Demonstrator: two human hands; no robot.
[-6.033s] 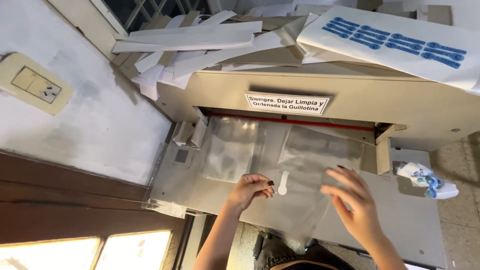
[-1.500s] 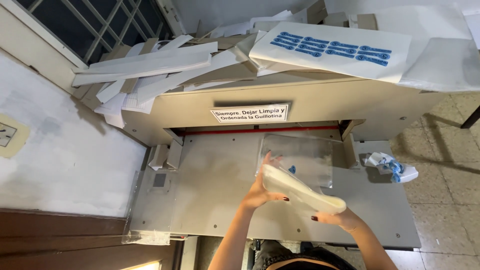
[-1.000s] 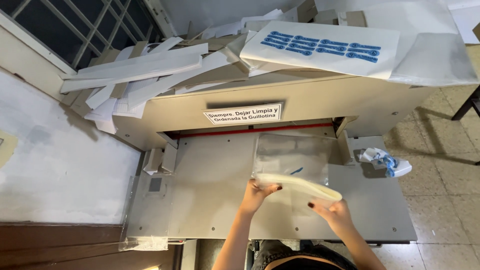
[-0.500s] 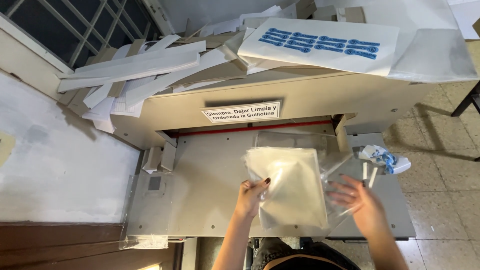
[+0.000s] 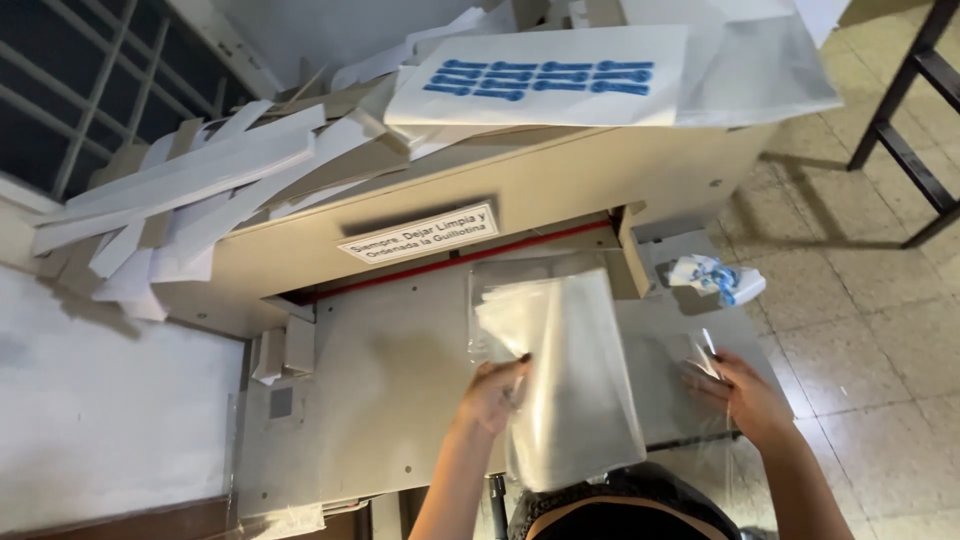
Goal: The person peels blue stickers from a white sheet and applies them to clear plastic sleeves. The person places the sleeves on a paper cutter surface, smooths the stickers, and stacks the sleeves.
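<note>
Stack of clear plastic sheets (image 5: 575,385): held over the grey bed (image 5: 380,380) of a beige paper guillotine (image 5: 520,190), between the two hands and touching the left one. Long axis runs from the person toward the red-edged blade slot (image 5: 450,262); far end points at the slot, near end overhangs the bed's front edge. Stack lies immediately right of the left fingers.

Left hand (image 5: 492,395): fingers curled closed around the stack's left edge, midway along its length. Nearer of the two hands.

Right hand (image 5: 745,395): fingers spread and mostly open, resting on a separate loose clear film (image 5: 690,365) at the bed's right side, apart from the stack. Whether it pinches that film cannot be told.

Surroundings: crumpled white-and-blue scrap (image 5: 715,280) on the right ledge; white paper offcuts (image 5: 200,190) heaped on the machine top; white sheet with blue print (image 5: 545,75) beside them; tiled floor (image 5: 860,300) to the right.
</note>
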